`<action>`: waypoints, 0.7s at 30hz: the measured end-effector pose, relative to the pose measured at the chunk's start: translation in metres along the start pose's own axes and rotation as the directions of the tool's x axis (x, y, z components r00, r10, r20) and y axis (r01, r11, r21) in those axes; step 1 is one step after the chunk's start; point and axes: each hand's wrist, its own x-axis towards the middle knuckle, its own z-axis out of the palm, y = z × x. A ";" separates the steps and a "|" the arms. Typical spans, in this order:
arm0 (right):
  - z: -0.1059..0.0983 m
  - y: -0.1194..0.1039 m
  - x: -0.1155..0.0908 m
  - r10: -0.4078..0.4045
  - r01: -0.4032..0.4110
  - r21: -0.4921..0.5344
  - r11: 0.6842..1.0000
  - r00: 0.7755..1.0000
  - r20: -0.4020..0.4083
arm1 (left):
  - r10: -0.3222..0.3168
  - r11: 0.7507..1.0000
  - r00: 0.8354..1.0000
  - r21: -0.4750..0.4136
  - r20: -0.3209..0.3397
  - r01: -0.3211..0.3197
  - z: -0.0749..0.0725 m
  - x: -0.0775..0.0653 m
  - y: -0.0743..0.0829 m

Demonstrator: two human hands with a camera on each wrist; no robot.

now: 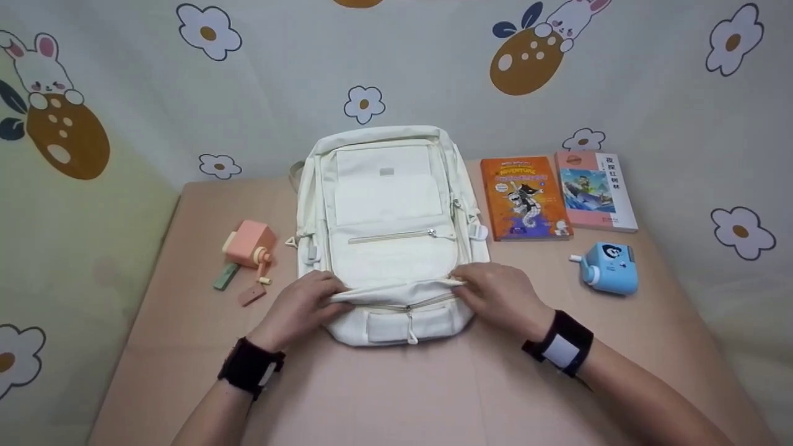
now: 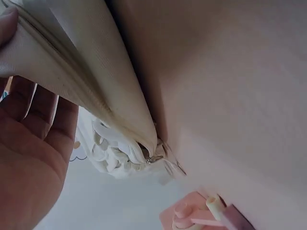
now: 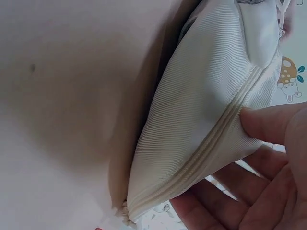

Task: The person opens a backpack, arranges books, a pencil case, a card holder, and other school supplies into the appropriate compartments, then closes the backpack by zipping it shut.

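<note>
Gripping the backpack (image 1: 390,257), left hand (image 1: 302,305) and right hand (image 1: 503,297) apparently pinch fabric (image 3: 192,110).

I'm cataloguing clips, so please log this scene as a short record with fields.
Surface: pinkish table
Centre: white backpack, on the table
Left hand: holds fabric at the backpack's near end
Right hand: pinches fabric there, opposite side
Left of backpack: pink crank device, green block, brownish-pink block
Right of backpack: orange book, pink-and-white book, blue crank device
Behind: patterned backdrop
</note>
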 end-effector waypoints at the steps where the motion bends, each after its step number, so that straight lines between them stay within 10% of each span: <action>1: -0.001 -0.003 0.000 -0.015 0.015 0.005 1.000 1.000 -0.017 | -0.006 1.000 1.000 -0.002 -0.002 0.006 0.000 0.001 0.000; 11: 0.020 -0.061 0.000 -0.350 0.339 -0.129 0.932 0.934 -0.078 | -0.053 0.999 0.998 0.002 -0.024 0.053 0.000 0.006 0.001; 21: 0.030 -0.062 -0.005 -0.379 0.363 -0.163 0.917 0.922 -0.078 | -0.066 0.998 0.998 -0.024 -0.015 0.066 0.002 0.006 0.003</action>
